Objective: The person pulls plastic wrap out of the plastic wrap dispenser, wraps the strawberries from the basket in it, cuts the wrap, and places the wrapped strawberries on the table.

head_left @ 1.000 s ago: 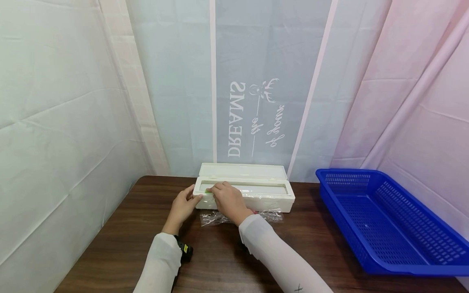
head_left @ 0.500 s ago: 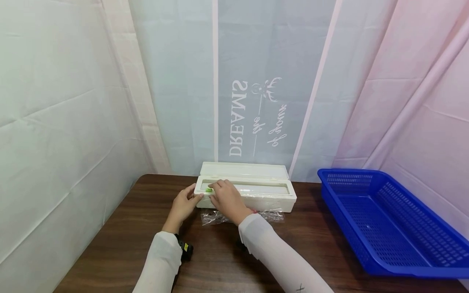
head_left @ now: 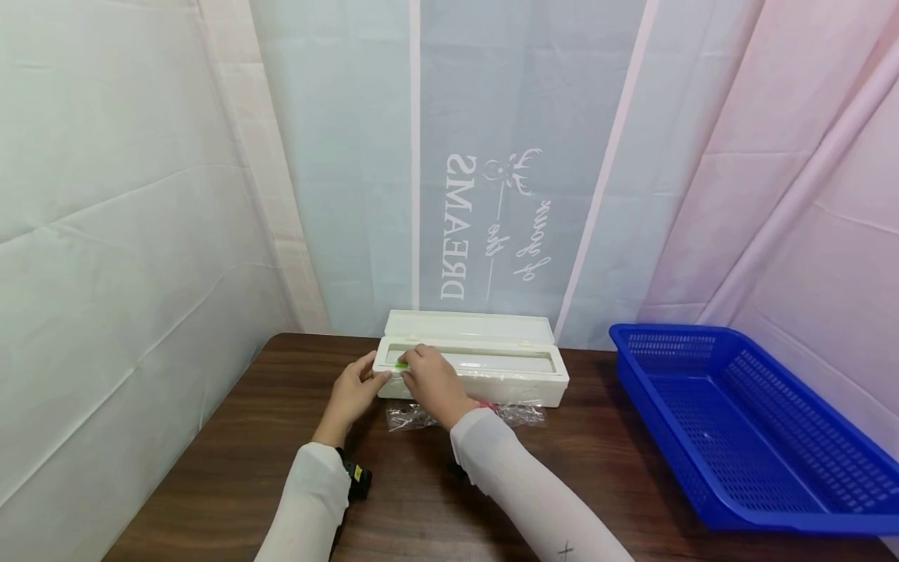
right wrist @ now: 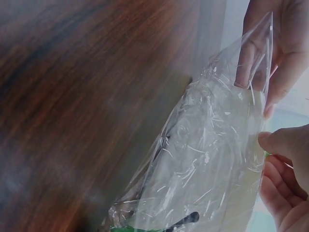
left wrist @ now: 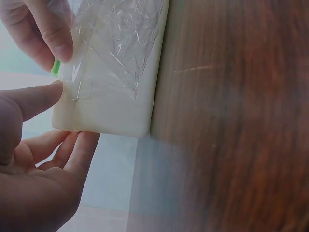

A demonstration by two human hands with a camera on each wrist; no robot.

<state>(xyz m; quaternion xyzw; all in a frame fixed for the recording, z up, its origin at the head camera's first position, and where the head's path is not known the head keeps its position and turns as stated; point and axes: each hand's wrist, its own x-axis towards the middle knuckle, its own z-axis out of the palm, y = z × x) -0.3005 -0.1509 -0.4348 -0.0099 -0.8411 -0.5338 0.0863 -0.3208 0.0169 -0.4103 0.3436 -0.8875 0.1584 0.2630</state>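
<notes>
A long white cling film dispenser box (head_left: 492,388) lies on the table with its lid (head_left: 470,326) raised at the back. My left hand (head_left: 351,398) grips its left end, thumb at the front top edge and fingers against the end face, as the left wrist view shows. Near that end, my right hand (head_left: 435,384) pinches a small green slide cutter (head_left: 401,364) on the front rim. The fingers hide most of the cutter. Clear cling film (right wrist: 207,145) hangs wrinkled over the box front, and its lower edge (head_left: 414,416) lies on the table.
On the right of the dark wood table (head_left: 232,453) stands a blue perforated basket (head_left: 660,437). Cloth curtains (head_left: 337,195) surround the back and sides. A green and black item (right wrist: 137,229) shows at the bottom of the right wrist view; its kind is unclear.
Half a second ago more of the green cutter showed; my right fingers have closed over it again. The right forearm has shifted slightly left. The left hand and the box stay put.
</notes>
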